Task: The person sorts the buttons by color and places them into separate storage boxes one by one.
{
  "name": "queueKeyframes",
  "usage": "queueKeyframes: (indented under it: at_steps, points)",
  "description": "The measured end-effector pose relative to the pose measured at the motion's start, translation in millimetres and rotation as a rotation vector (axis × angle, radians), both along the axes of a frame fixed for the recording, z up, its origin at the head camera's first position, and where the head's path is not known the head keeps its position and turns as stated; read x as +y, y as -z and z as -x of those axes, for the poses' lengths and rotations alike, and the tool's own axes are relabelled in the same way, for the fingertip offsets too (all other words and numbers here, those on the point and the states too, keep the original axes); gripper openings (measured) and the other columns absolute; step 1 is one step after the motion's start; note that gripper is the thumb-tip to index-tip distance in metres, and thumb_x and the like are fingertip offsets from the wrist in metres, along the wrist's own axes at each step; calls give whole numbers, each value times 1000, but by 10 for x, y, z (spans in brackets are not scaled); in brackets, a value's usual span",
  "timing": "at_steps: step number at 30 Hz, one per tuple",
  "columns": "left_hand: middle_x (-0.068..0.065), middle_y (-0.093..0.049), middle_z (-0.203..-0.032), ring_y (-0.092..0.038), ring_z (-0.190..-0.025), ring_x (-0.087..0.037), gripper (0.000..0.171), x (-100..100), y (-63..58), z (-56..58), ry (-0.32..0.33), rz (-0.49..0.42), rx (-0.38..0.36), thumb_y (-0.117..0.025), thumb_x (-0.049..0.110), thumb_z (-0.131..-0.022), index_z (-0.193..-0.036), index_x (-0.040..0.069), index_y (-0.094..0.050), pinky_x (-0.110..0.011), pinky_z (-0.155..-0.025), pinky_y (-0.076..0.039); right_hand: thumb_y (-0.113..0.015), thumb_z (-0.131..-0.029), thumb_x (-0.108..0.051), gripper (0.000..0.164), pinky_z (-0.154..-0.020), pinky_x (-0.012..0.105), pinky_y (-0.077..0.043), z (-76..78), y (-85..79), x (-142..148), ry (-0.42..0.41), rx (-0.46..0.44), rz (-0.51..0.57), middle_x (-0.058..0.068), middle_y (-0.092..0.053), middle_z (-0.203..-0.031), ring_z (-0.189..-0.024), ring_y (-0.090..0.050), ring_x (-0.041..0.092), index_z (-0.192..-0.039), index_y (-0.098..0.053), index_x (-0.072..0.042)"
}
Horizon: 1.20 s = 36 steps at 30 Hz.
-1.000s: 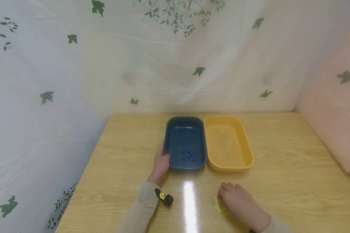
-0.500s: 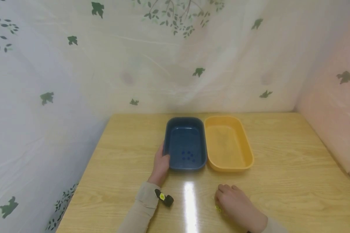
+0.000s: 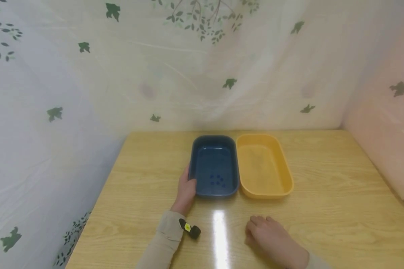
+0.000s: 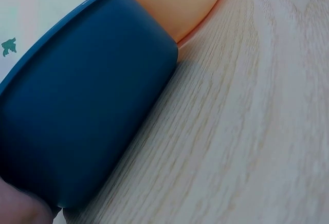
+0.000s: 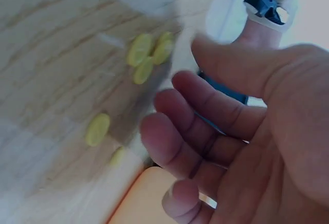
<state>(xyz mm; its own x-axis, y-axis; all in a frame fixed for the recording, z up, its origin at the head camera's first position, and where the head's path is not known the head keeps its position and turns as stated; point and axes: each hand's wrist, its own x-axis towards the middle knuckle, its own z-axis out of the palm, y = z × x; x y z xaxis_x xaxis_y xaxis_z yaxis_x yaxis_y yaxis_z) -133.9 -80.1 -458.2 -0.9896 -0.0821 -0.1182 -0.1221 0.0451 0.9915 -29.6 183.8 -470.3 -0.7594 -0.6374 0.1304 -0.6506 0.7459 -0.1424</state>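
My left hand (image 3: pixel 186 190) grips the left side of a dark blue plastic tray (image 3: pixel 213 141) near its front corner. In the left wrist view the thumb (image 4: pixel 20 208) lies against the tray's outer wall. Inside the tray are several small blue round pieces (image 3: pixel 218 183). Over the table in front of the trays is my right hand (image 3: pixel 269 237), palm down with fingers loosely curled. The right wrist view shows several flat yellow button-like pieces (image 5: pixel 140 49) on the wood beside its fingertips, with nothing between thumb and fingers. From the head view the hand hides these pieces.
A yellow-orange tray (image 3: pixel 286 175) stands right beside the blue one, their rims meeting. Both rest on a light wooden table (image 3: pixel 330 194). A white leaf-patterned sheet (image 3: pixel 195 97) hangs behind the table and along its sides.
My right hand has moved slightly left, covering the yellow pieces that showed beside it before. The left hand and both trays have stayed in place.
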Motion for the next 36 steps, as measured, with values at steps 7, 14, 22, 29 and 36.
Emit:
queueKeyframes:
  at_steps: [7, 14, 22, 29, 36]
  points:
    - [3, -33, -155, -25, -143, -18, 74, -35, 399, 160, -25, -23, 21, -39, -7, -85, -153, 23, -31, -43, -117, -21, -66, -83, -10, 8, -63, 28, -46, -25, -38, 14, -49, -30, -57, -7, -54, -79, -74, -50, 10, -80, -63, -17]
    - [3, -34, -155, -25, -143, -19, 74, -22, 392, 155, -31, -22, 12, -39, -8, -85, -153, 22, -32, -43, -117, -21, -67, -81, -12, 10, -58, 28, -43, -20, -81, 81, -27, -36, -98, -9, -51, -72, -68, -48, 8, -75, -61, -18]
    - [4, -33, -155, -25, -143, -19, 75, -26, 383, 164, -38, -11, 0, -38, -8, -85, -153, 22, -31, -43, -118, -20, -65, -79, -7, 18, -56, 25, -37, -32, -80, 103, -11, -87, -88, -11, -46, -67, -63, -43, 5, -71, -57, -21]
    - [3, -33, -155, -25, -144, -18, 75, -24, 385, 162, -40, -12, -9, -39, -8, -84, -153, 22, -32, -42, -118, -20, -63, -78, -3, 19, -57, 26, -39, -34, -70, 102, -37, -44, -121, -10, -46, -68, -65, -43, 7, -72, -58, -20]
    - [1, -32, -156, -24, -144, -21, 74, -20, 378, 161, -38, -16, 2, -38, -8, -85, -153, 21, -31, -44, -118, -18, -65, -80, -6, 18, -57, 26, -38, -26, -55, 107, -54, 3, -127, -9, -45, -66, -64, -44, 8, -71, -56, -19]
